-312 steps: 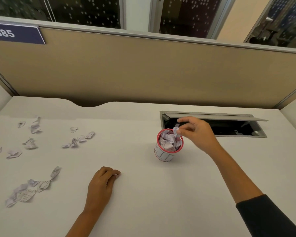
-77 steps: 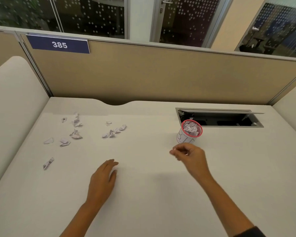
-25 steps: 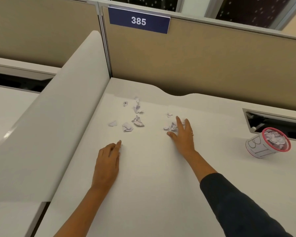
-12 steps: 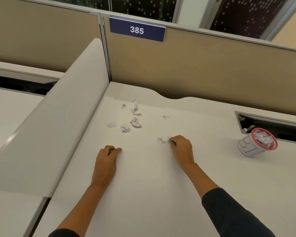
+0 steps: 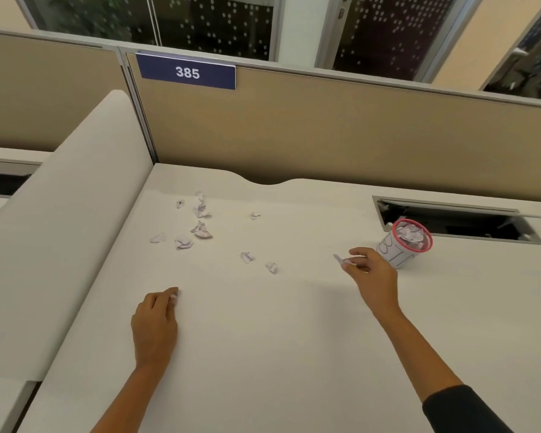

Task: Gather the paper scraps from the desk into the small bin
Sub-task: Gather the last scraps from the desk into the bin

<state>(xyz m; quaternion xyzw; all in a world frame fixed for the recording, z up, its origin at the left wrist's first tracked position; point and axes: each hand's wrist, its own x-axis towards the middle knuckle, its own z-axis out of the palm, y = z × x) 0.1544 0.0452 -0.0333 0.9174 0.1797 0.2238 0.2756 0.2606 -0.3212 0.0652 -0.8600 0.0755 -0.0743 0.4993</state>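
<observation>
A small white bin [image 5: 397, 254] with a pink rim stands at the desk's right, filled with crumpled paper. My right hand [image 5: 374, 276] hovers just left of it, its fingertips pinching a paper scrap [image 5: 340, 260]. My left hand [image 5: 155, 323] rests curled on the desk near the left side, with a bit of white paper [image 5: 174, 296] showing at its fingertips. Several paper scraps [image 5: 200, 231] lie scattered at the far left of the white desk [image 5: 263, 339], and two more scraps [image 5: 271, 267] lie between my hands.
A white side divider [image 5: 60, 245] runs along the desk's left edge. A tan partition [image 5: 325, 135] with a blue "385" sign [image 5: 186, 71] closes the back. An open cable tray [image 5: 456, 223] is recessed in the desk behind the bin.
My right hand has lifted off the desk and moved right toward the bin with a scrap pinched in it. Two scraps stay where it was. The left hand has barely moved.
</observation>
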